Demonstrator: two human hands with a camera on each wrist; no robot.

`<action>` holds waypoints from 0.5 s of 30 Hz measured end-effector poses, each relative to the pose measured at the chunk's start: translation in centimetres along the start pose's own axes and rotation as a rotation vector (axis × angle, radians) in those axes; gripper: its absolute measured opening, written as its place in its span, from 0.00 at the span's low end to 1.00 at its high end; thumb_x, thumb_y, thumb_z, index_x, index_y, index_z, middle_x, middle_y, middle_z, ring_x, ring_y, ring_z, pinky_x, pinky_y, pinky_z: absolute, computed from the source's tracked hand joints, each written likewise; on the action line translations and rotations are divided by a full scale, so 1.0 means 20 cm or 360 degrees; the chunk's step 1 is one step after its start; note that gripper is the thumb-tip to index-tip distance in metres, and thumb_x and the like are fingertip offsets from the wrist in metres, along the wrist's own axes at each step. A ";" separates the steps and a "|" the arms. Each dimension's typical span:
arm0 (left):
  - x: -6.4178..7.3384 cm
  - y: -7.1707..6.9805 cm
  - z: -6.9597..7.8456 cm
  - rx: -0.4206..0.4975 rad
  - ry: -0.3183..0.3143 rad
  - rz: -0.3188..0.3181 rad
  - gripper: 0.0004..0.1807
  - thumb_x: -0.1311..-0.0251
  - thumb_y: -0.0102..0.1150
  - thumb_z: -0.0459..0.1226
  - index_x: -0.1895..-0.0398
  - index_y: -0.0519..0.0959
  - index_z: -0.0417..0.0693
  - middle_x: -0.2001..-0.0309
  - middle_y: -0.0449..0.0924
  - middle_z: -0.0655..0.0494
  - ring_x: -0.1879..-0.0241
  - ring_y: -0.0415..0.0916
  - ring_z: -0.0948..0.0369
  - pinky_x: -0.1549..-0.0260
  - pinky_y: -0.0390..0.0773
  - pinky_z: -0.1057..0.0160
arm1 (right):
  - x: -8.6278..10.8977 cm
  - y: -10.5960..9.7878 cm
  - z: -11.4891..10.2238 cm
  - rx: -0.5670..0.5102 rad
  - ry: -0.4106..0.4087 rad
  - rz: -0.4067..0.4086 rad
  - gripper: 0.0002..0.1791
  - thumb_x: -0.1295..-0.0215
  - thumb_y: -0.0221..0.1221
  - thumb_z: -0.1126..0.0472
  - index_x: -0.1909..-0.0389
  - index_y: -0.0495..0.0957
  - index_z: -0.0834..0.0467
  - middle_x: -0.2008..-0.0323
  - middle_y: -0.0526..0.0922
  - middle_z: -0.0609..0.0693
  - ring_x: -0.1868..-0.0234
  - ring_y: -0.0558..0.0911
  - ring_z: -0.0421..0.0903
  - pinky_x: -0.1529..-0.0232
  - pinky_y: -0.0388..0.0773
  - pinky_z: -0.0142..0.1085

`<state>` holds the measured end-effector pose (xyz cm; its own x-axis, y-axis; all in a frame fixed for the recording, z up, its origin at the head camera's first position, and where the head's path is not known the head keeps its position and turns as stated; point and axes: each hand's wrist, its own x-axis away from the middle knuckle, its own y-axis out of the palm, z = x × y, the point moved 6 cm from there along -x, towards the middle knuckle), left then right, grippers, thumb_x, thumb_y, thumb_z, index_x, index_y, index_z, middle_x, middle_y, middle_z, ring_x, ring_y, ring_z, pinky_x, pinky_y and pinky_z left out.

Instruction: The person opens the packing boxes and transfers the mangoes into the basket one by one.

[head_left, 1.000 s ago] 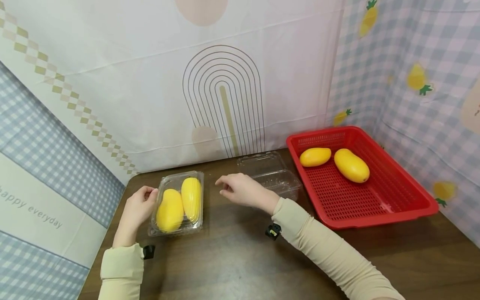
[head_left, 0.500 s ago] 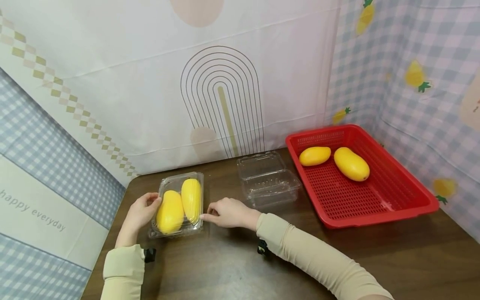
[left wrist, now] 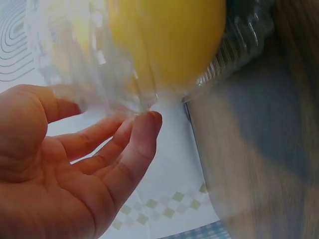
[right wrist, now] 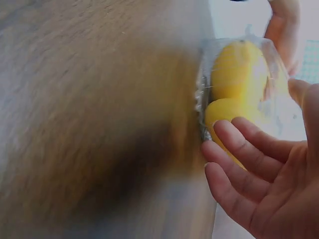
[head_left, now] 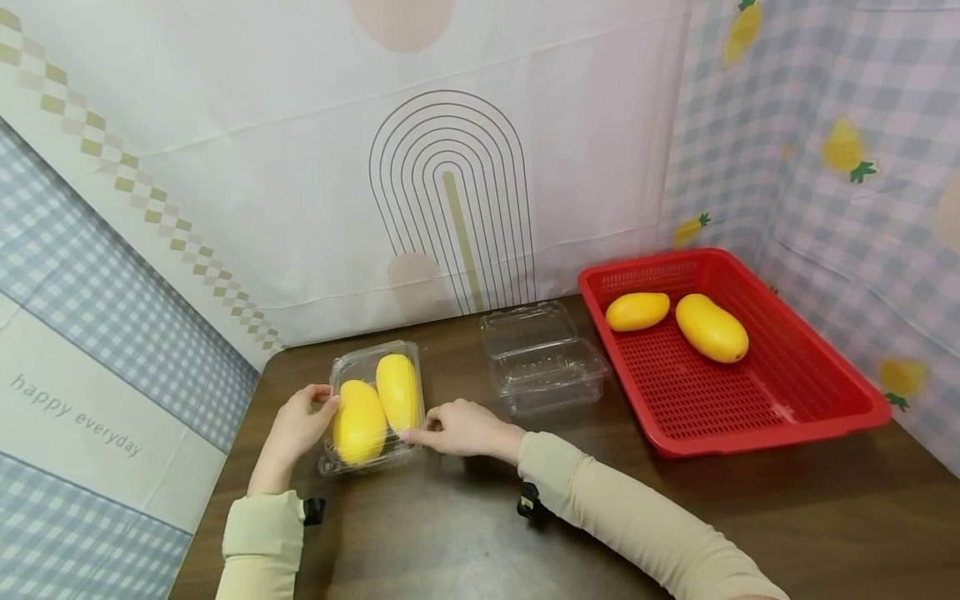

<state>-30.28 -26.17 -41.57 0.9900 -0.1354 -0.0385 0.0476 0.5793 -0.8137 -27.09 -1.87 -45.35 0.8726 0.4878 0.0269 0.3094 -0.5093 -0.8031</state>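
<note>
Two yellow mangoes [head_left: 360,423] lie side by side in a clear plastic clamshell container [head_left: 375,362] with its lid over them, at the table's left. My left hand [head_left: 302,425] pinches the left edge of that container; in the left wrist view the fingertips [left wrist: 149,119] meet the rim. My right hand [head_left: 468,429] is at the near right corner, its thumb touching the lid. In the right wrist view its other fingers [right wrist: 239,184] spread loosely beside the container's side.
A second clear clamshell [head_left: 551,392] stands open behind my right hand. To the right, a red plastic basket [head_left: 817,417] holds two more mangoes [head_left: 711,329]. Fabric backdrops [head_left: 300,208] enclose the wooden table [head_left: 465,542] at the back and sides.
My right hand has come left and nearer to me, from above the table to the container's near right corner. The container has shifted slightly right, with my left hand at its edge.
</note>
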 end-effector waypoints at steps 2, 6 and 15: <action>0.01 0.01 0.02 0.0025 0.0007 -0.0003 0.26 0.26 0.54 0.41 0.38 0.68 0.25 0.48 0.77 0.33 0.51 0.77 0.42 0.52 0.76 0.46 | 0.02 -0.03 0.03 -0.0057 0.0034 0.0019 0.29 0.34 0.53 0.28 0.62 0.85 0.49 0.75 0.81 0.37 0.74 0.79 0.36 0.67 0.77 0.33; 0.03 0.05 0.05 0.0079 0.0004 -0.0039 0.32 0.28 0.56 0.43 0.35 0.63 0.24 0.50 0.77 0.33 0.53 0.78 0.44 0.55 0.77 0.49 | 0.06 -0.09 0.11 -0.0159 0.0099 0.0100 0.28 0.31 0.54 0.32 0.58 0.84 0.54 0.75 0.82 0.39 0.74 0.79 0.37 0.65 0.77 0.35; 0.09 0.10 0.15 -0.0024 -0.0002 -0.0111 0.42 0.27 0.55 0.51 0.33 0.56 0.19 0.37 0.58 0.25 0.41 0.67 0.35 0.41 0.68 0.38 | 0.10 -0.14 0.21 -0.0442 0.0159 0.0242 0.29 0.26 0.52 0.39 0.45 0.77 0.61 0.71 0.84 0.49 0.74 0.83 0.45 0.73 0.77 0.37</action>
<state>-27.99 -22.82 -41.57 0.9845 -0.1743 0.0194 0.1147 0.5562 -0.8231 -27.82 3.41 -45.59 0.9451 0.3266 -0.0117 0.2521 -0.7513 -0.6099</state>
